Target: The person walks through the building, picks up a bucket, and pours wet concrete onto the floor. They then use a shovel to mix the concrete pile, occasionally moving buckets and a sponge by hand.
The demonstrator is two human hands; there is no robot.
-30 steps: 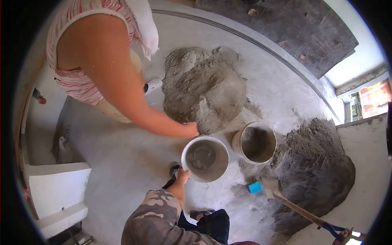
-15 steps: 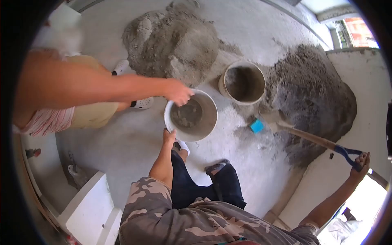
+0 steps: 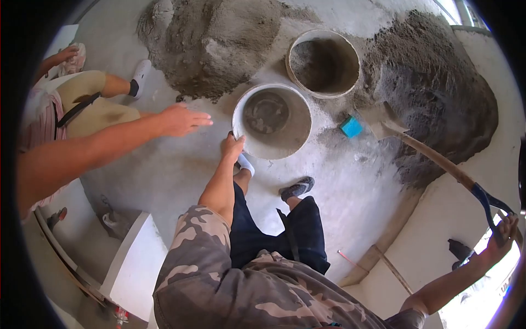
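My left hand (image 3: 233, 147) grips the rim of a pale bucket (image 3: 298, 131), which has a little grey residue at its bottom. My right hand (image 3: 503, 236), out at the far right, is closed around the blue D-shaped handle of a shovel (image 3: 433, 156). The shovel's metal blade rests on the floor at the edge of a dark sand pile (image 3: 433, 109). Beside the blade lies a small turquoise block (image 3: 350, 126). A second bucket (image 3: 355, 74), partly filled with grey material, stands just behind the first.
Another person's hand (image 3: 183, 119) reaches in from the left, fingers stretched, apart from the bucket. A grey powdery heap (image 3: 219, 49) lies at the back. A white panel-like block (image 3: 134, 263) stands at lower left, and a pale wall (image 3: 476, 159) runs along the right.
The other person's hand has let go of the bucket's rim and drawn back left. My left hand keeps its hold on the rim. The view has tilted downward.
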